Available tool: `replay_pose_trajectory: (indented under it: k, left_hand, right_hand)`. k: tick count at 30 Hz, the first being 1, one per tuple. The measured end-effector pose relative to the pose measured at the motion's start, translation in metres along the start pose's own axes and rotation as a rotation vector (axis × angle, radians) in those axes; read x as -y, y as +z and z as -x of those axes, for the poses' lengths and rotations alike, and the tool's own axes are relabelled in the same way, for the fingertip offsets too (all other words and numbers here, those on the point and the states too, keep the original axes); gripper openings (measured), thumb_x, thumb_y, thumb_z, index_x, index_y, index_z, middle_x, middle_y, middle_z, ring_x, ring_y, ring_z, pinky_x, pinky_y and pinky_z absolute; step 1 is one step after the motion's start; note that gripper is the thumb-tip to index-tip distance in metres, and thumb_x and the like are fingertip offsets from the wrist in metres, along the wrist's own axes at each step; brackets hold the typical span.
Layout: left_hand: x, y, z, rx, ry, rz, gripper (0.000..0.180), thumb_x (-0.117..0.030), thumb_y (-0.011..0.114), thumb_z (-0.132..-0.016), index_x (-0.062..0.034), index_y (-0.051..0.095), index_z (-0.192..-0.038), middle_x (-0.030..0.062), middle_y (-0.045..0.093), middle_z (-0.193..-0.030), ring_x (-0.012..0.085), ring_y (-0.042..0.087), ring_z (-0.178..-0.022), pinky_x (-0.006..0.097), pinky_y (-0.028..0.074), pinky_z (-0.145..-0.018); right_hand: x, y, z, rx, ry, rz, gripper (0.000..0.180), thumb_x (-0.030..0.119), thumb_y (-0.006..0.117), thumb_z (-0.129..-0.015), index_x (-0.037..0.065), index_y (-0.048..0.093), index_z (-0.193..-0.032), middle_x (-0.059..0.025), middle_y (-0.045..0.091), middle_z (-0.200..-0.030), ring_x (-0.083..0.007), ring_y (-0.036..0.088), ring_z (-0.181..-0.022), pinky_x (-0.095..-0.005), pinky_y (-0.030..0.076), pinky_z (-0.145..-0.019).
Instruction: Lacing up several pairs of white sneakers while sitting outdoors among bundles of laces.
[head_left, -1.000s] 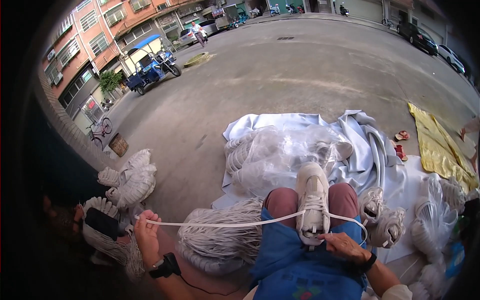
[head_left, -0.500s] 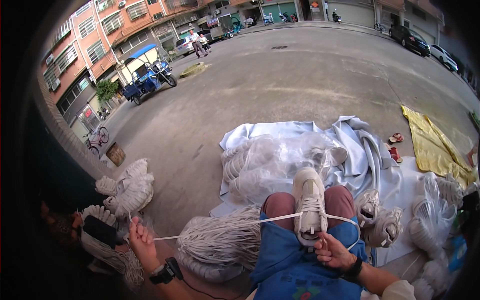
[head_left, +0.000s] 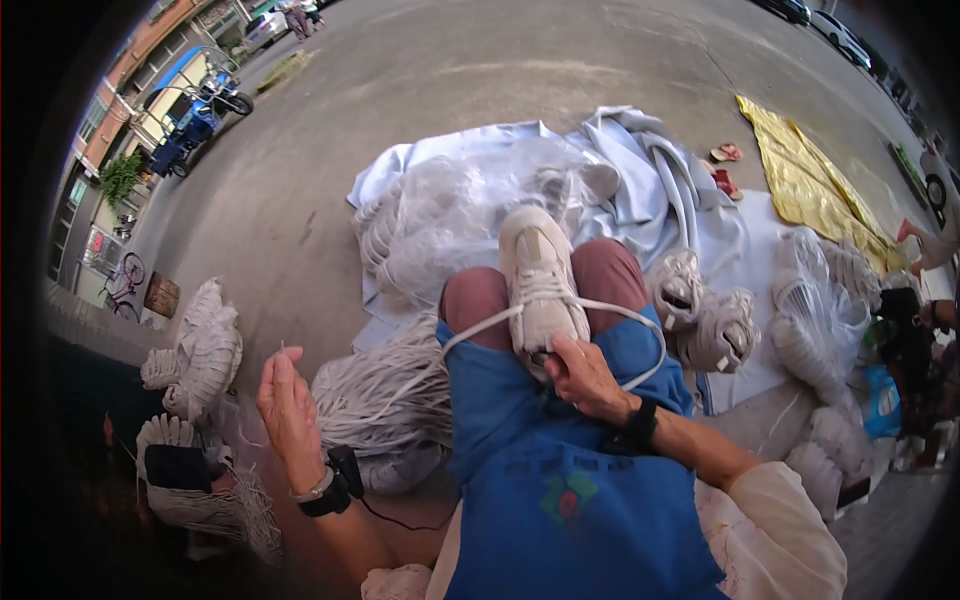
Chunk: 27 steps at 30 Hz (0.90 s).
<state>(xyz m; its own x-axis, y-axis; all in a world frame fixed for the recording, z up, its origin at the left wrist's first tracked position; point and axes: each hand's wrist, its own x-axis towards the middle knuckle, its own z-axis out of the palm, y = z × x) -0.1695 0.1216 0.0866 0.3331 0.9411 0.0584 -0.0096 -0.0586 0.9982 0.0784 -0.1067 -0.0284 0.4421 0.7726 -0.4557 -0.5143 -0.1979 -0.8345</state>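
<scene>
Roughly fore-and-aft, pale shoe [head_left: 540,282], toe [head_left: 526,231] pointing forward

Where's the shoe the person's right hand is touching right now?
In the head view, the shoe is just right of centre, toe pointing away, between the person's knees, with the right hand at its near end.
</scene>
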Motion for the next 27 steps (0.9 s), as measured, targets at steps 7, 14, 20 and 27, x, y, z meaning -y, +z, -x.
replay_pose_trajectory:
  k: [7,14,20,27]
  left_hand:
    - [0.046,0.128,0.017,0.556,0.004,-0.266,0.022,-0.012,0.053,-0.096,0.0024,0.064,-0.108,-0.0040,0.049,-0.065,0.0026,0.043,-0.061,0.019,0.034,-0.055]
    - [0.079,0.186,0.033,0.603,0.214,-0.507,0.010,-0.013,0.054,-0.094,-0.0033,0.059,-0.094,0.0087,0.061,-0.068,0.0205,0.059,-0.058,0.030,0.047,-0.056]
    - [0.092,0.200,0.032,0.562,0.587,-0.709,0.008,-0.012,0.059,-0.089,-0.0062,0.057,-0.094,0.0114,0.064,-0.079,0.0335,0.062,-0.067,0.038,0.049,-0.058]
    - [0.076,0.203,0.026,0.666,0.593,-0.903,0.006,-0.013,0.055,-0.089,-0.0064,0.053,-0.089,0.0120,0.061,-0.076,0.0349,0.062,-0.065,0.043,0.047,-0.054]
  right_hand:
    - [-0.014,-0.015,-0.009,0.051,0.055,-0.063,0.046,0.047,0.047,-0.096,0.009,0.050,-0.070,0.0036,0.039,-0.052,-0.0053,0.033,-0.041,-0.0220,0.025,-0.036]
    - [-0.009,-0.009,-0.009,0.201,0.322,-0.661,0.051,0.050,0.042,-0.098,0.006,0.052,-0.073,0.0018,0.041,-0.056,-0.0054,0.022,-0.037,-0.0209,0.020,-0.033]
    - [-0.017,-0.021,-0.006,0.211,0.186,-0.363,0.053,0.049,0.043,-0.098,0.006,0.050,-0.068,0.0036,0.037,-0.053,-0.0041,0.022,-0.038,-0.0213,0.018,-0.034]
    - [-0.007,-0.031,-0.003,0.261,0.228,-0.283,0.054,0.051,0.045,-0.097,0.007,0.050,-0.064,0.0067,0.029,-0.047,-0.0040,0.021,-0.039,-0.0220,0.016,-0.035]
